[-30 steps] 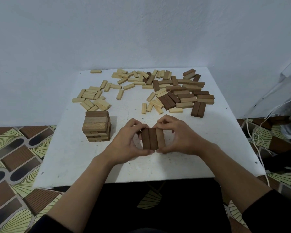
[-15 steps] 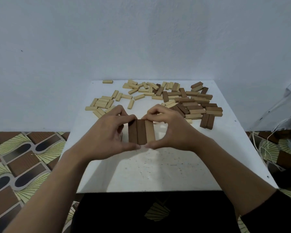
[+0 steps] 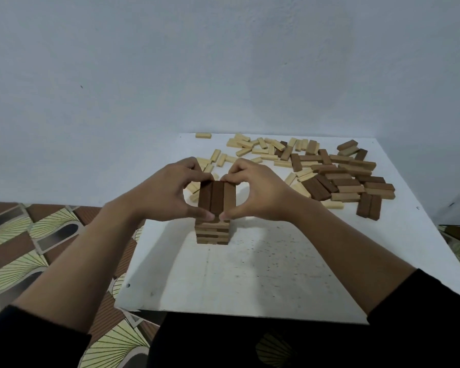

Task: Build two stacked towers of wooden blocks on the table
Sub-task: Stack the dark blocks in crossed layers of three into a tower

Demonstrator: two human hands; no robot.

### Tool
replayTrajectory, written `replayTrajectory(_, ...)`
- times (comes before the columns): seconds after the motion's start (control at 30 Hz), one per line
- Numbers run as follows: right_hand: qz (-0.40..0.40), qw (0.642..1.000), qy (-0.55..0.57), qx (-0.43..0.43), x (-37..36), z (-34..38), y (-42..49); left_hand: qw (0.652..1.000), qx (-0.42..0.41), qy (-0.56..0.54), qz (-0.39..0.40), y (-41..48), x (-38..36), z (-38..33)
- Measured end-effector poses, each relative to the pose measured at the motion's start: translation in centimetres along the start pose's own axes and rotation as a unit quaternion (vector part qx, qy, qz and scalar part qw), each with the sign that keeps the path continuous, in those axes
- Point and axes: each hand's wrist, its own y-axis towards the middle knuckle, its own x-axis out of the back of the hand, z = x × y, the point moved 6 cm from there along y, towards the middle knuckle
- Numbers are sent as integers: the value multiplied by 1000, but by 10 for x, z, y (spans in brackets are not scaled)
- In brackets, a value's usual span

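A row of three brown blocks (image 3: 217,196) lies side by side between my hands, held right over the top of a small tower (image 3: 212,233) of stacked light and dark blocks on the white table (image 3: 263,274). My left hand (image 3: 168,193) grips the row from the left, thumb at its near end and fingers at the far end. My right hand (image 3: 255,192) grips it the same way from the right. Whether the row touches the tower's top layer I cannot tell.
Loose light blocks (image 3: 252,148) lie scattered at the table's far edge, and a heap of brown blocks (image 3: 345,179) spreads across the far right. The wall stands close behind. Patterned floor (image 3: 32,248) shows to the left of the table. Cables lie at the right.
Both hands lifted the three-block row off the table and carried it left, over the tower. The camera view has swung left and tilted up.
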Motion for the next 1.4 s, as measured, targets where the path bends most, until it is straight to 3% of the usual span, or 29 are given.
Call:
replayTrajectory(0.23,40,996,-64,-37,-19,-3,8,999,15,-24,33,1,-15,19)
replayTrajectory(0.5,58,995,-58,-49,-28,-7,8,997,33,-41,51,2,-24,31)
replayTrajectory(1.4,31,997,-9,-76,-31,-12,1,993,69,-77,59,-3,-37,44)
